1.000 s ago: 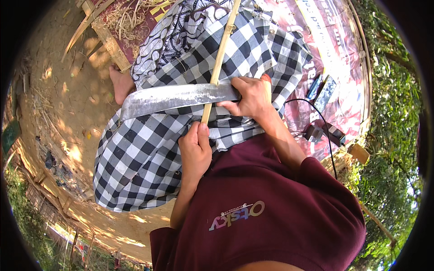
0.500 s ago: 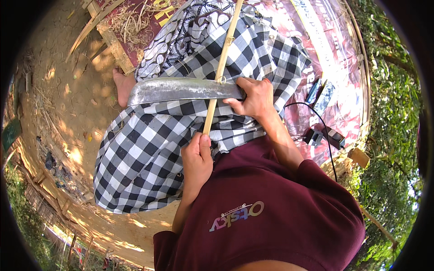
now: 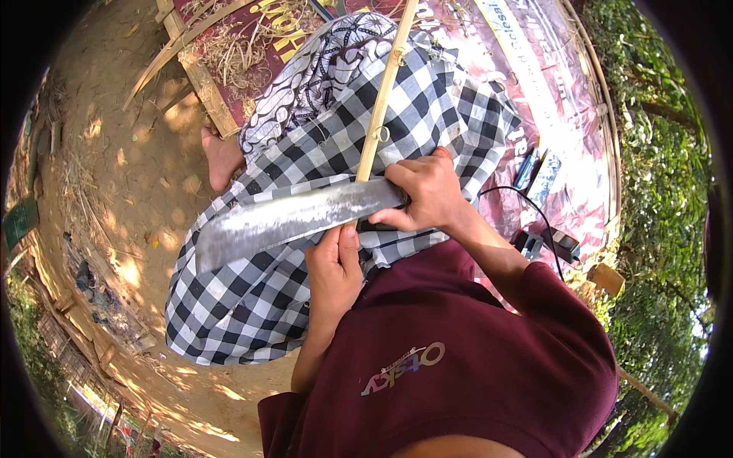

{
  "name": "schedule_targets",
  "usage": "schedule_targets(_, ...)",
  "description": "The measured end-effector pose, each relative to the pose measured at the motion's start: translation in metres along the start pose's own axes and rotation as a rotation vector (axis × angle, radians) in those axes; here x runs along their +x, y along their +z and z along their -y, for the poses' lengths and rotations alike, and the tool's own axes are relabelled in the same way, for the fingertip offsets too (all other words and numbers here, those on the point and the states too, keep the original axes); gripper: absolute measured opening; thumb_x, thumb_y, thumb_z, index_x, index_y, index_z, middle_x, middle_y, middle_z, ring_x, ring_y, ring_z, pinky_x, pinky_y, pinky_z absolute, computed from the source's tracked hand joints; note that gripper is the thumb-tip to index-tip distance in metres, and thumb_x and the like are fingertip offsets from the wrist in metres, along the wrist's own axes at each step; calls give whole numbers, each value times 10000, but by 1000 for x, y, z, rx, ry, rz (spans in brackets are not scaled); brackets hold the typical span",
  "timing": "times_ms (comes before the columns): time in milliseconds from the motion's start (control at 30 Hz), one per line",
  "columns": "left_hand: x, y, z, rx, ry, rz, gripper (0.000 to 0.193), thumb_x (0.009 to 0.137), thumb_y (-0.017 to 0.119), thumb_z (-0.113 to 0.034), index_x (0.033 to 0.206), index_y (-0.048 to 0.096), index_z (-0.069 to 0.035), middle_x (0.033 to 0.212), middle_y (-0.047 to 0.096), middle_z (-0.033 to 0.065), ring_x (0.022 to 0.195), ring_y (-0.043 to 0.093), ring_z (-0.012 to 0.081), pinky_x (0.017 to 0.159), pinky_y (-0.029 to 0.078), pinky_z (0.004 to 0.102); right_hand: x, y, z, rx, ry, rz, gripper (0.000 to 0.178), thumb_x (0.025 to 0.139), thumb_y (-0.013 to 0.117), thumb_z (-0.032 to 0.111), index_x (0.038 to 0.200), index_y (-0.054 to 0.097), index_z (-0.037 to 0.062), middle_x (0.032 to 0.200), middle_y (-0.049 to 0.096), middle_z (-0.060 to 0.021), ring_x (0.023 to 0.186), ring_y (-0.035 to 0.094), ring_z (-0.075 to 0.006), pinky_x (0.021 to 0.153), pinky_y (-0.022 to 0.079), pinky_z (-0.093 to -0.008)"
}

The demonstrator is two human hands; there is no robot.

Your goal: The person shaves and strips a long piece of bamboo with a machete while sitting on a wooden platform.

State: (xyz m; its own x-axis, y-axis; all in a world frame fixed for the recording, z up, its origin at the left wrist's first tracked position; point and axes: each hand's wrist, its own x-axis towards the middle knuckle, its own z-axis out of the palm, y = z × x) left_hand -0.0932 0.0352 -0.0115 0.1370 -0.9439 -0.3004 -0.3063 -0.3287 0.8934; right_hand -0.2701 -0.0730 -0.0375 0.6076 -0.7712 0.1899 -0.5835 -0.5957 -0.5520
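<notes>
My right hand (image 3: 427,195) is closed around the handle end of a machete (image 3: 298,214), whose broad, worn blade points left. The blade lies across a long, pale bamboo strip (image 3: 382,107) and covers part of it close to my left hand (image 3: 334,267). My left hand pinches the strip's near end between thumb and fingers, just below the blade's edge. A thin curled shaving (image 3: 382,134) clings to the strip beyond the blade. Black-and-white checked cloth (image 3: 237,305) drapes over my lap beneath both hands. The machete's handle is mostly hidden by my right hand.
Loose shavings (image 3: 237,57) lie on a red printed sheet at the far left, beside a bamboo edge piece (image 3: 205,91). To the right are a dark slim device (image 3: 527,168), a black cable (image 3: 546,217) and a small black box (image 3: 565,246). My bare foot (image 3: 221,160) rests by the dirt ground.
The machete has slid along the strip toward my left hand, its tip swinging nearer to me and its flat tilting into view. My left hand has stayed nearly in place.
</notes>
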Motion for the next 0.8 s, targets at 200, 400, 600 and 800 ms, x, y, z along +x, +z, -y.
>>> schedule_targets(200,-8,-11,-6,-35,-132,17,307,987,489,-158,722,488,-5,514,445,80,430,393,133,436,313,314,33,-23,-36,-210,138,-192,607,745,665,654,608,542,75,509,538,-47,407,549,-228,392,403,-332)
schedule_targets(400,10,-8,-13,-49,-50,-5,322,990,485,-173,716,483,-5,511,436,78,441,389,121,437,311,320,35,-18,-18,-100,58,-153,593,730,663,657,632,556,82,520,553,-53,426,568,-259,400,400,-364)
schedule_targets(600,-13,-19,-8,-48,-81,22,354,1019,435,-223,719,458,-36,522,377,-23,457,333,40,425,262,240,45,-33,-50,-192,42,-180,645,773,576,716,608,539,94,484,470,-38,404,492,-228,442,345,-376)
schedule_targets(800,-29,-25,-8,-217,-183,134,342,1007,455,-186,706,454,-23,518,401,-9,470,360,49,444,278,250,62,-72,-92,-25,406,-359,564,879,570,525,678,620,0,463,486,-115,421,518,-271,461,389,-386)
